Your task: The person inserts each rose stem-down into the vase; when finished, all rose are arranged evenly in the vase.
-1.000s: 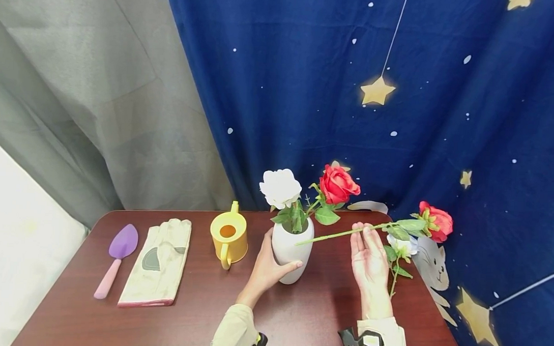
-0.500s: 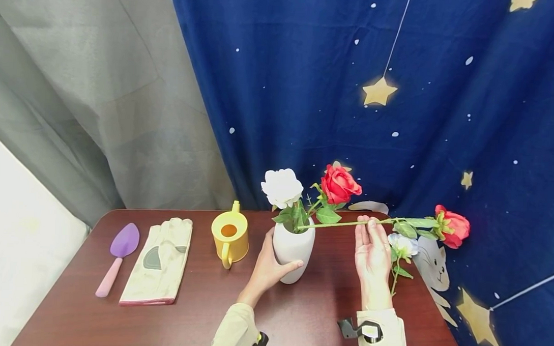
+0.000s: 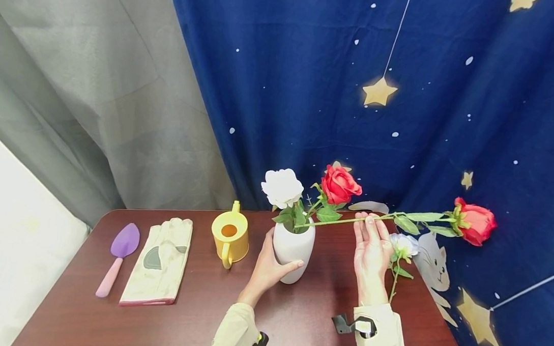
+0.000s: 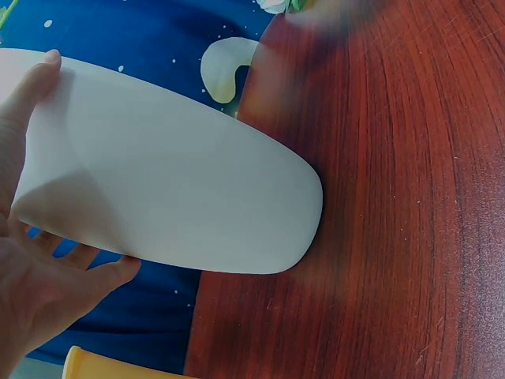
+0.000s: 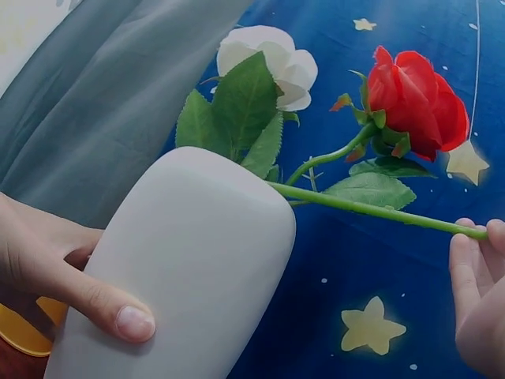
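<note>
My left hand (image 3: 268,269) grips a white vase (image 3: 293,252) around its side, thumb across the front. In the left wrist view the vase's base (image 4: 284,213) appears over the table. A white rose (image 3: 282,188) and a red rose (image 3: 339,185) stand in the vase. My right hand (image 3: 371,255) pinches the green stem (image 5: 379,212) of a second red rose (image 3: 477,224) between thumb and fingertips. That stem lies nearly level, bloom out to the right. Its cut end is at the vase's mouth, overlapping the rim in the head view.
A pale bluish-white flower (image 3: 403,246) lies by the table's right edge, behind my right hand. Left of the vase stands a yellow watering can (image 3: 235,243). Folded work gloves (image 3: 156,275) and a purple trowel (image 3: 125,240) with a pink handle lie farther left.
The held red rose has swung to a more level angle and its bloom has moved right. Its stem end has risen from the vase's front to the mouth. The left hand stays put.
</note>
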